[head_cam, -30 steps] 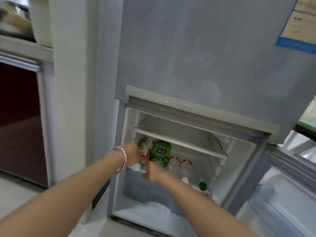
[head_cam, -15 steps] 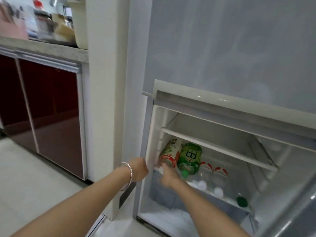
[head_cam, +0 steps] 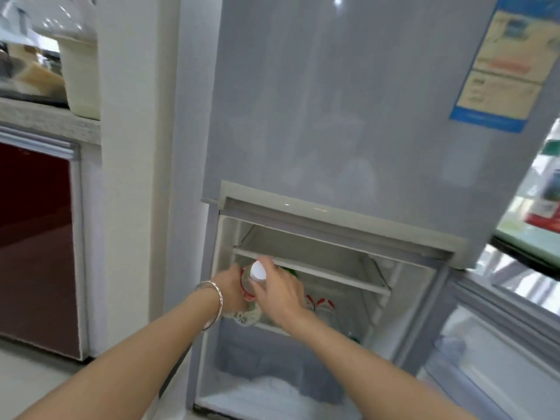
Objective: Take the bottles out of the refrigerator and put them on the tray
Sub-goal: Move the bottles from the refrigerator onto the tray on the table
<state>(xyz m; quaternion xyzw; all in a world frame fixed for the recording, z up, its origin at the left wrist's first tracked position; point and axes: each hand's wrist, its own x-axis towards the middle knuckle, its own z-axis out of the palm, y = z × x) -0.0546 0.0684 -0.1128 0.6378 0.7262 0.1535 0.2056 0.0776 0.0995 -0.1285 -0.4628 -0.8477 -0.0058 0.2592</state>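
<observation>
The refrigerator [head_cam: 333, 212] has its lower compartment open. At the compartment's left edge, both my hands hold a white-capped bottle [head_cam: 258, 271] with a red and white label, its cap pointing towards me. My left hand [head_cam: 231, 287], with a bracelet on the wrist, wraps it from the left. My right hand [head_cam: 281, 294] lies over it from the right. Behind my right hand a green bottle [head_cam: 291, 271] is mostly hidden. Clear bottles with red labels [head_cam: 319, 303] lie further right on the shelf. A green cap [head_cam: 353, 338] shows lower right. No tray is in view.
The refrigerator door [head_cam: 500, 344] hangs open to the right. A white shelf [head_cam: 318, 269] runs just above my hands. Frost [head_cam: 266, 389] covers the compartment floor. To the left is a counter [head_cam: 45, 119] with a white container [head_cam: 80, 77] over dark red cabinets [head_cam: 33, 237].
My left hand came off the refrigerator's edge onto the white-capped bottle. The bottle swung out with its cap towards me, and my right hand moved on top of it.
</observation>
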